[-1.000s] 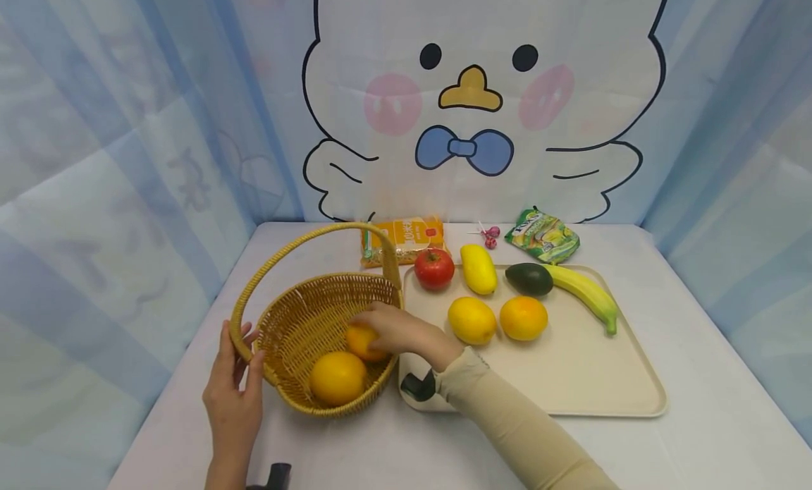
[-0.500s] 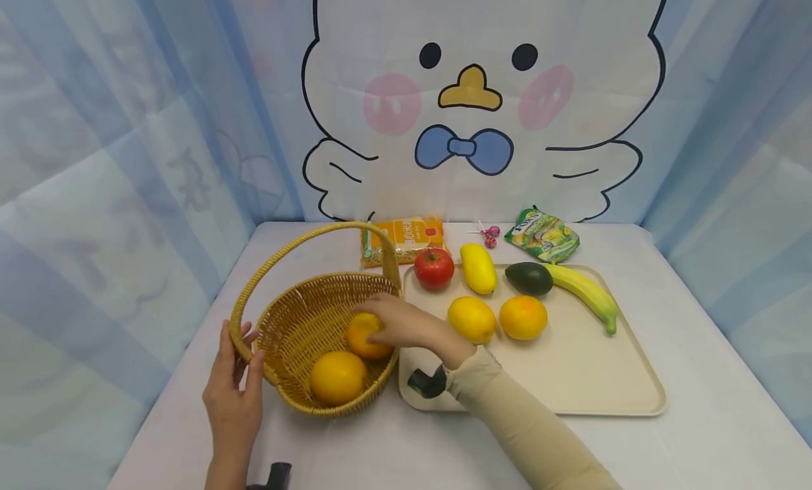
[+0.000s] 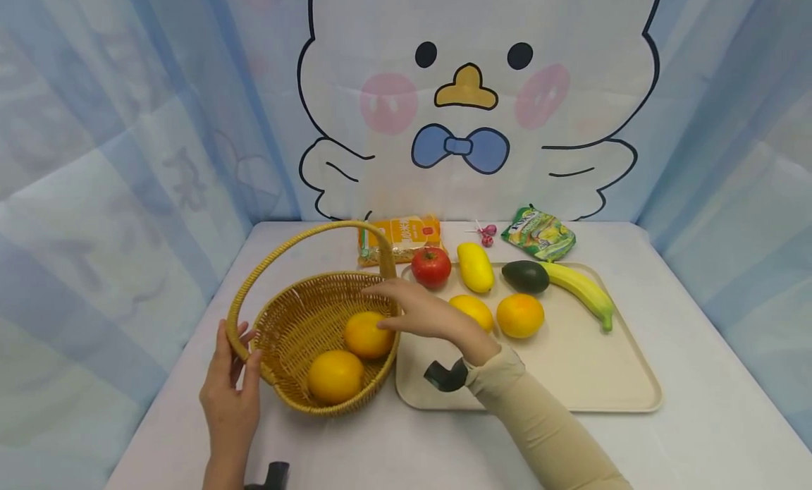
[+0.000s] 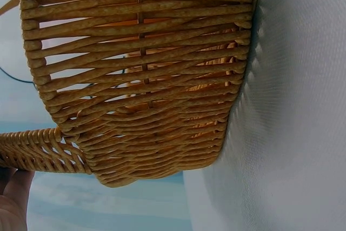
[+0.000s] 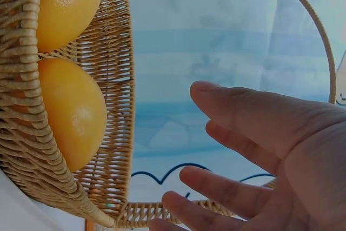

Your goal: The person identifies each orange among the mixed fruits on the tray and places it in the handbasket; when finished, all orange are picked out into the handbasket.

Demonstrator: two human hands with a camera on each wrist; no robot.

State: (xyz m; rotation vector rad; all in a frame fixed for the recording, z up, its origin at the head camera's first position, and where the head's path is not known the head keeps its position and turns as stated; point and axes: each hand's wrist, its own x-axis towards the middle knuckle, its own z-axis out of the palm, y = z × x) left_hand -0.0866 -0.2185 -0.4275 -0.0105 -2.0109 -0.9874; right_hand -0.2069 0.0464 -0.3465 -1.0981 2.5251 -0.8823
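A wicker basket with a tall arched handle stands left of centre in the head view. Two oranges, a nearer orange and a farther orange, lie inside it. My left hand holds the left foot of the handle between thumb and fingers; only part of that hand shows in the left wrist view. Over the basket's right rim is my right hand, fingers spread and holding nothing. In the right wrist view the right hand is apart from both oranges.
A beige tray right of the basket bears a tomato, a mango, an avocado, a banana, a lemon and an orange. Behind lie a grain bag, lollipops and a green packet.
My right hand has let go of the farther orange, which stays in the basket, and has lifted up and to the right. The left hand keeps its place at the handle.
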